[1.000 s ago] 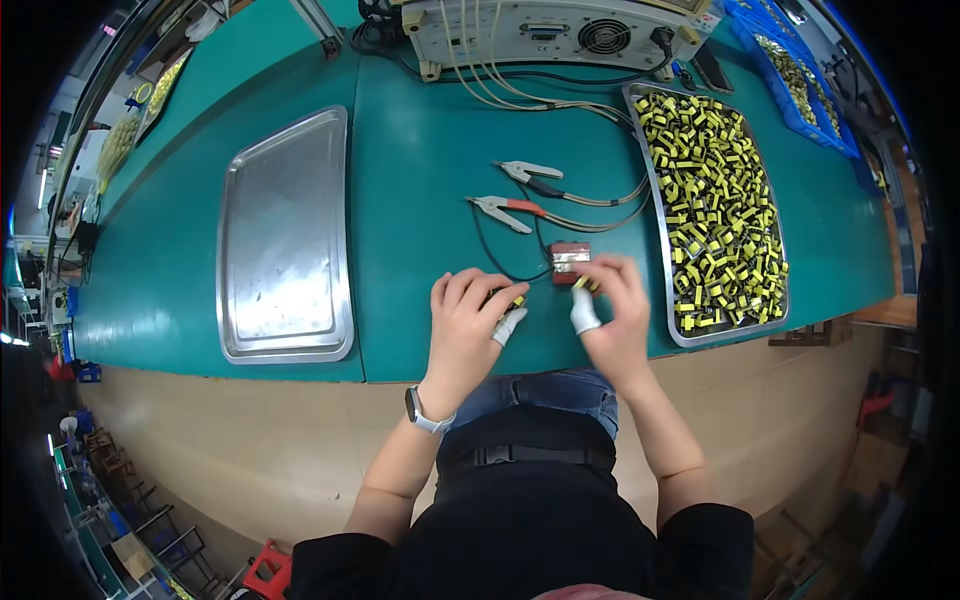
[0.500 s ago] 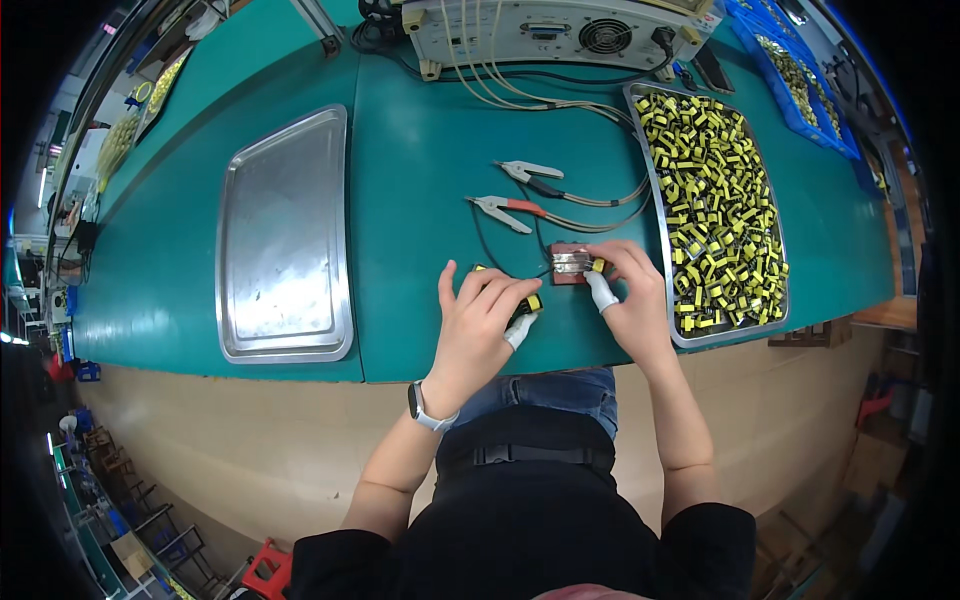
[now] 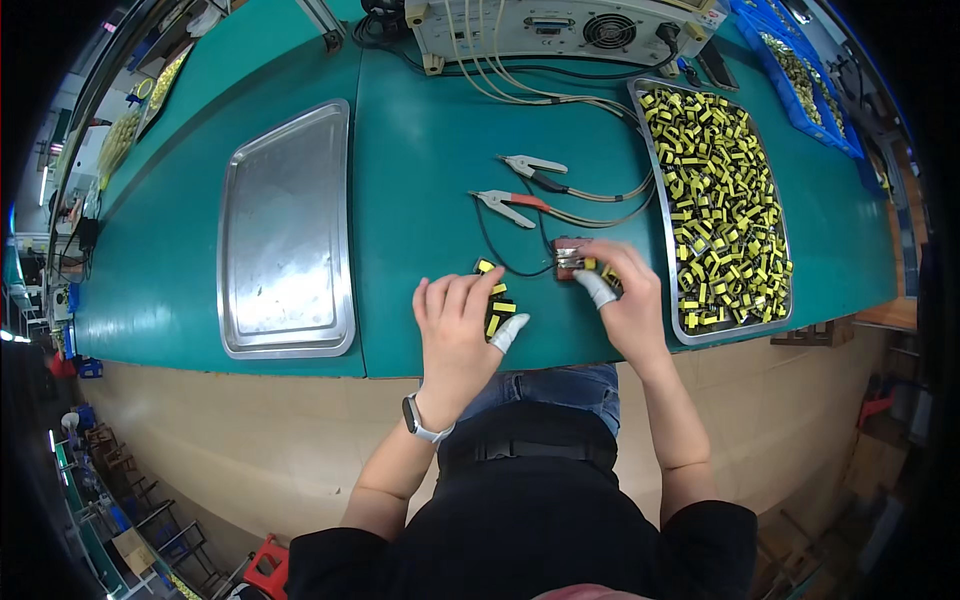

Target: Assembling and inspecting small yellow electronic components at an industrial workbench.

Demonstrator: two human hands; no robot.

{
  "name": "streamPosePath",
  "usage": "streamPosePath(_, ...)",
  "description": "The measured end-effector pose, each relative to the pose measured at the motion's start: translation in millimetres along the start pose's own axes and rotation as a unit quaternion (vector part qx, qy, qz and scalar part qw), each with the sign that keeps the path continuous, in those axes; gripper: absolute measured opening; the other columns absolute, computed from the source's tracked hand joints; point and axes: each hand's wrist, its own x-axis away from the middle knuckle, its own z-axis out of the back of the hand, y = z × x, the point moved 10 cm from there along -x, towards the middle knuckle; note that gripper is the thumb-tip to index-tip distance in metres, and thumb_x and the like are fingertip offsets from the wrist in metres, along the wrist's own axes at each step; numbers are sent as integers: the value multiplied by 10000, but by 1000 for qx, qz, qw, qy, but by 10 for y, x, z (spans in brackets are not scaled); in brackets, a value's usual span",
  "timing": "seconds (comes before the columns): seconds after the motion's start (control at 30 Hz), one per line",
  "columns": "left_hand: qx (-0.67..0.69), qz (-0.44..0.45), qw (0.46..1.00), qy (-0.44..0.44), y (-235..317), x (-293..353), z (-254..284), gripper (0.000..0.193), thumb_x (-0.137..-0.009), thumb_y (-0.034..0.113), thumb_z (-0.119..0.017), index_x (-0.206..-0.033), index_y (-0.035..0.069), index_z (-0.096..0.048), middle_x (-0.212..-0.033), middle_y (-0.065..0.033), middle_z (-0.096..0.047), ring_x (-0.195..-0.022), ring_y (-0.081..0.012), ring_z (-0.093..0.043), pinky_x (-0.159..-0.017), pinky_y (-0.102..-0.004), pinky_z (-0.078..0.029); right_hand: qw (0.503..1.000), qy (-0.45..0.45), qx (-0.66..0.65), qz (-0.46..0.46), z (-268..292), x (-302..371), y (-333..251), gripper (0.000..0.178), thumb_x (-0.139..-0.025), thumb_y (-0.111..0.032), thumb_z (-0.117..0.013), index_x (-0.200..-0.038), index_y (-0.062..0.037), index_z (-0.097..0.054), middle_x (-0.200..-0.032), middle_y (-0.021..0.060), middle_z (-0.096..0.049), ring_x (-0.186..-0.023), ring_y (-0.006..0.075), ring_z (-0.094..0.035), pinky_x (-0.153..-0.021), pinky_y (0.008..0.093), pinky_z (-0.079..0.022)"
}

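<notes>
My right hand point(image 3: 632, 305) pinches a small yellow-and-black transformer point(image 3: 590, 264) against a reddish-brown test fixture point(image 3: 566, 256) with metal contacts. Another yellow-and-black piece shows between its fingers and thumb. Farther left, my left hand point(image 3: 455, 330) rests with thumb and fingers apart beside several loose transformers point(image 3: 498, 308) on the green mat; its fingers partly cover them. White covers wrap both thumbs. Beyond the fixture lie a black-marked test clip point(image 3: 535, 167) and a red-marked test clip point(image 3: 508, 207), their grey leads running right.
An empty metal tray point(image 3: 285, 240) lies at left. To the right, another metal tray point(image 3: 662, 180) holds a heap of transformers. A white instrument point(image 3: 550, 35) with cables stands at the back. Blue bins point(image 3: 800, 80) sit at far right.
My left hand has shifted left and drawn back from the loose transformers, uncovering more of them; its thumb spreads wider. My right hand stays at the fixture, its fingertips slightly farther left.
</notes>
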Motion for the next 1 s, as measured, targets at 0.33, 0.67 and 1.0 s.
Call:
streamPosePath(0.33,-62,4,998,20,63,6,-25,299,-793,201,-861,-1063,155,-740,-1075,-3,-644,-1151,-259,-565,-1182,-568,-256,985,-12,161,60,-6,23,15,534,-690,241,-537,-1143,5,-693,-1196,140,-671,-1104,366,-681,-907,431,-552)
streamPosePath(0.67,256,10,965,62,104,-38,140,440,-777,7,-855,-1177,66,-680,-1094,-83,-690,-1070,-305,-662,-1019,-462,-514,892,-69,-384,-229,-312,288,362,208,-1081,-188,-545,-1210,-48,-627,-1024,84,-624,-667,124,-531,-577,235,-389)
streamPosePath(1.0,239,-99,966,10,417,-123,66,776,-732,-26,-813,-1464,65,-572,-1207,-96,-709,-1122,-331,-631,-1004,-445,-504,894,-104,-368,-233,-544,356,219,223,-961,-210,-780,-1073,-74,-643,-893,-24,-628,-643,21,-510,-542,201,-394)
